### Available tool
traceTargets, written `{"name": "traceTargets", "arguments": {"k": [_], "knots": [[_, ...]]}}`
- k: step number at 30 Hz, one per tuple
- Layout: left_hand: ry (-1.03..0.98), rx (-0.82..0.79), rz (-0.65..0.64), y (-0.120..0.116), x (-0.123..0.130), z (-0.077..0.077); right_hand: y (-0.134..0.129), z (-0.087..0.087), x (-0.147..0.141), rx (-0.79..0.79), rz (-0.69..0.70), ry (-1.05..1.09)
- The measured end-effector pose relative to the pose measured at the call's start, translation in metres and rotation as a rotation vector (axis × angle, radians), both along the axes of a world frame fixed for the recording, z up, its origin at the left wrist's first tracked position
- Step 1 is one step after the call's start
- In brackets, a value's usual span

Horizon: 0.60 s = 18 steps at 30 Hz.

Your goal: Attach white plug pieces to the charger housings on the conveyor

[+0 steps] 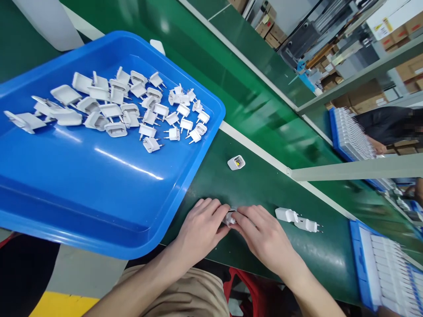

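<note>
White plastic charger housing (231, 217) sits between the fingertips of both hands, over the green tabletop (261, 189) just beside the blue tray (124, 255). The left hand (202, 223) and right hand (262, 235) pinch it from opposite sides, fingers curled, forearms angling inward.

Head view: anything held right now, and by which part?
Yes: a small white plastic piece, pinched at its two sides between the fingertips of the left hand and right hand. Fingers hide its exact grip points.
</note>
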<state>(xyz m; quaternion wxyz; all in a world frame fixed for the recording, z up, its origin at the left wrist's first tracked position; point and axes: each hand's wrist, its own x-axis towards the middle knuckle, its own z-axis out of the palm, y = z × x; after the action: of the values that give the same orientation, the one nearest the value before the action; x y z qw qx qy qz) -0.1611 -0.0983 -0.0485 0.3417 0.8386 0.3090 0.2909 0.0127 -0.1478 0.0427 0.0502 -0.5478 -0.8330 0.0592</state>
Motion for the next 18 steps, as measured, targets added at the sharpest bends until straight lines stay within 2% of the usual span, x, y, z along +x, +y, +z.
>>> {"name": "traceTargets", "arguments": {"k": [3,7,15,18], "knots": [[-0.002,0.008,0.007,-0.001,0.001,-0.001,0.002,-0.005,0.002,-0.013,0.022,0.048],[-0.007,0.011,0.016,-0.002,0.001,0.0,-0.001,-0.013,0.005,0.055,0.019,0.093],[0.019,-0.045,-0.014,0.0,0.003,-0.003,-0.013,-0.03,-0.002,0.132,-0.03,-0.089],[0.068,-0.053,-0.001,-0.007,0.004,0.005,-0.01,-0.028,-0.002,0.147,-0.023,-0.118]]}}
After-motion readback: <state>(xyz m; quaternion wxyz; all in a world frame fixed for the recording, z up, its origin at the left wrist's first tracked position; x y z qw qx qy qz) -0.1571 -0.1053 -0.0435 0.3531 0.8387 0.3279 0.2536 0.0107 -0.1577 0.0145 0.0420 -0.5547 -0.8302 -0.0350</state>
